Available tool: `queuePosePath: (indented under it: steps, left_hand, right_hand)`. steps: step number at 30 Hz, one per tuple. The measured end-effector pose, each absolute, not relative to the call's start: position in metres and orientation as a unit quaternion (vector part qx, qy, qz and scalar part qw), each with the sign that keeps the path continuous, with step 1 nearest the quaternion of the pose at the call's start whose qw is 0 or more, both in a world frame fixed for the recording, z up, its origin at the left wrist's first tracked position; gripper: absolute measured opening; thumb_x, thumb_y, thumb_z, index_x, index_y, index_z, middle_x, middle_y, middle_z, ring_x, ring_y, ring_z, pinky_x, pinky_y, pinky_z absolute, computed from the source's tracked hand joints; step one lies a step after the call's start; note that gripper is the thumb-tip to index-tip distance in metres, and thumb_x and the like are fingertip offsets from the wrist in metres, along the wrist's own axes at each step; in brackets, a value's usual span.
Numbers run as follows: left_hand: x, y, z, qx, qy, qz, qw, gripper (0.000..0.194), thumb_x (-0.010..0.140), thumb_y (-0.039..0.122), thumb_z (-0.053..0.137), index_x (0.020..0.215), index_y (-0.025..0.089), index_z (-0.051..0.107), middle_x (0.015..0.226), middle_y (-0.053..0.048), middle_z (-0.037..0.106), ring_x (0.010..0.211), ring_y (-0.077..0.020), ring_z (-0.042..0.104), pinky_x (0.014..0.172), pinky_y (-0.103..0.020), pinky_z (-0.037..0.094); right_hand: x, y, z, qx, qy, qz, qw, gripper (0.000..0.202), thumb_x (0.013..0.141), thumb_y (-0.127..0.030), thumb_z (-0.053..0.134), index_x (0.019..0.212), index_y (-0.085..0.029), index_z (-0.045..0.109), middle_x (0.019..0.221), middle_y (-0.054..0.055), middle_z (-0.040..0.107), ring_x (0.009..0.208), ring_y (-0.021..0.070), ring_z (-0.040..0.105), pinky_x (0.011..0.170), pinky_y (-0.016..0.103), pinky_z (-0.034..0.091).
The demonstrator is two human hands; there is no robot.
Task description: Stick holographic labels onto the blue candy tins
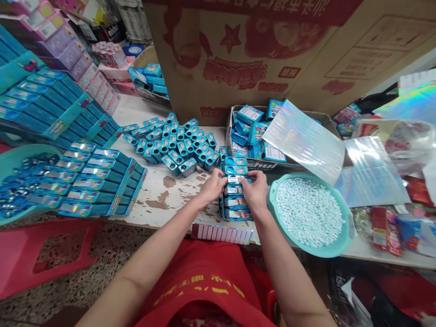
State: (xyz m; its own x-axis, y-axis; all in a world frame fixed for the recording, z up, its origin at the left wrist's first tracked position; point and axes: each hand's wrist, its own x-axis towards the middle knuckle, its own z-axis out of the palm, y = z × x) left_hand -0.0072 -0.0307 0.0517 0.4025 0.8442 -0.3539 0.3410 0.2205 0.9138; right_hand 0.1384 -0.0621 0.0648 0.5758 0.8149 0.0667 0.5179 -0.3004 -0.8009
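A column of small blue boxes [236, 202] stands on the worn white table in front of me. My left hand [215, 185] rests at the column's left side, fingers bent, its fingertips on one box. From the right, my right hand [255, 187] presses thumb and fingers on the same box, around a shiny label [234, 179] on its top. Nearer boxes carry shiny strips, while the farther ones show bare blue tops. A strip of shiny stickers [223, 233] lies at the table's front edge.
Loose blue boxes [172, 143] cluster behind left. A teal basin of pale candies [311, 213] is right; an open carton [259, 159] and holographic sheets [306, 138] lie behind. Stacked blue boxes [98, 181] and another teal basin [29, 152] stand left. A tall cardboard box [238, 59] borders the back.
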Motion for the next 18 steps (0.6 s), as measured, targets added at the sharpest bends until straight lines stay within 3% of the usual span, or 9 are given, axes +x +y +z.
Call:
queuePosePath:
  steps: [6,9,11,13,15,18]
  left_hand:
    - [-0.014,-0.035,0.033,0.684,0.58,0.078,0.435,0.021,0.085,0.035,0.044,0.096,0.019,0.05,0.078,-0.004,0.061,0.074,-0.0208,0.058,0.065,-0.028,0.04]
    - [-0.049,-0.043,0.019,0.682,0.602,0.065,0.411,0.024,0.085,0.035,0.044,0.096,0.019,0.057,0.084,-0.005,0.064,0.083,-0.0227,0.058,0.073,-0.03,0.041]
    - [-0.081,-0.059,0.005,0.687,0.571,0.087,0.441,0.025,0.083,0.032,0.047,0.098,0.019,0.061,0.093,-0.005,0.065,0.089,-0.021,0.057,0.079,-0.029,0.041]
    - [-0.111,-0.082,-0.013,0.68,0.499,0.1,0.528,0.029,0.075,0.032,0.057,0.1,0.019,0.063,0.103,-0.005,0.064,0.095,-0.0192,0.056,0.083,-0.027,0.041]
    - [-0.131,-0.108,-0.031,0.626,0.482,0.083,0.607,0.031,0.067,0.029,0.063,0.096,0.017,0.065,0.096,-0.004,0.066,0.088,-0.0178,0.057,0.077,-0.025,0.043]
    - [-0.139,-0.137,-0.053,0.563,0.523,0.065,0.637,0.02,0.071,0.031,0.055,0.075,0.013,0.063,0.066,-0.001,0.063,0.065,-0.0143,0.056,0.063,-0.024,0.043]
  right_hand:
    - [0.148,-0.053,0.066,-0.764,-0.385,0.274,0.439,0.02,0.063,-0.026,0.059,0.079,-0.017,0.051,0.075,0.001,0.056,0.068,0.0168,0.054,0.067,0.033,0.046]
    - [0.14,-0.071,0.081,-0.752,-0.449,0.166,0.452,0.021,0.069,-0.028,0.058,0.087,-0.016,0.054,0.091,0.007,0.056,0.087,0.0218,0.055,0.076,0.038,0.045]
    - [0.125,-0.097,0.091,-0.715,-0.513,0.04,0.474,0.023,0.075,-0.026,0.057,0.096,-0.017,0.055,0.105,0.01,0.053,0.105,0.0247,0.048,0.085,0.042,0.042]
    - [0.103,-0.128,0.091,-0.642,-0.582,0.008,0.499,0.021,0.079,-0.02,0.057,0.1,-0.02,0.054,0.101,0.008,0.054,0.103,0.0223,0.05,0.086,0.04,0.042]
    - [0.078,-0.158,0.076,-0.558,-0.667,0.107,0.482,0.022,0.081,-0.014,0.055,0.101,-0.023,0.053,0.091,0.004,0.057,0.09,0.0181,0.055,0.079,0.034,0.047]
    - [0.048,-0.186,0.029,-0.566,-0.672,0.268,0.394,0.019,0.085,-0.014,0.048,0.101,-0.021,0.054,0.09,0.006,0.058,0.083,0.017,0.057,0.072,0.029,0.05]
